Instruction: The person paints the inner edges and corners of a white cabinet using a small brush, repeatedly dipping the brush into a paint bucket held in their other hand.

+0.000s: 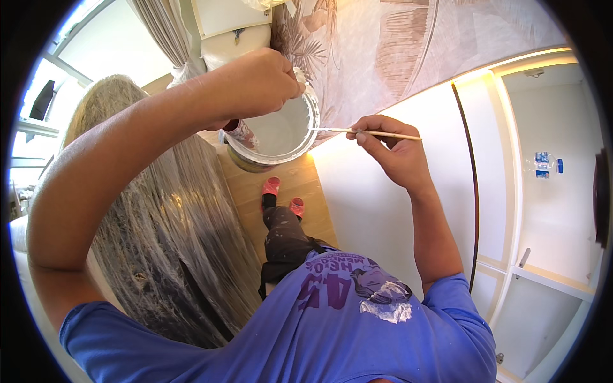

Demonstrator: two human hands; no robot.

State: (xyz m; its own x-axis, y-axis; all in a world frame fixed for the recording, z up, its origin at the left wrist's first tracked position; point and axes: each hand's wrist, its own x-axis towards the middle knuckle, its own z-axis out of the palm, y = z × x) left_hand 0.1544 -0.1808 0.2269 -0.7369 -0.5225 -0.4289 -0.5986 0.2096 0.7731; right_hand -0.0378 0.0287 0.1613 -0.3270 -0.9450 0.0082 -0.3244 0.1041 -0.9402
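1. Head view, looking down past my blue shirt: my left hand (258,80) is clenched over the rim of a paint bucket (278,137), holding it up off the floor with the wrist arched above it.
2. My right hand (389,150) pinches a thin brush (370,133) between thumb and fingers, handle trailing out to the right of the grip and the tip reaching left to the bucket's near rim.
3. White paint (281,127) lies in the bucket, just below and right of my left knuckles — the brush tip sits at its edge, not deep in it.
4. To load the brush well I judge it best to keep the bucket level, dip only the bristles, and wipe the excess on the inner rim so nothing drips.
5. Below the grips are the wooden floor (306,191) and my red shoes (281,195); a plastic-wrapped piece of furniture (172,236) stands off to the left — worth keeping drips clear of the white wall panel (383,223) beside my right forearm.
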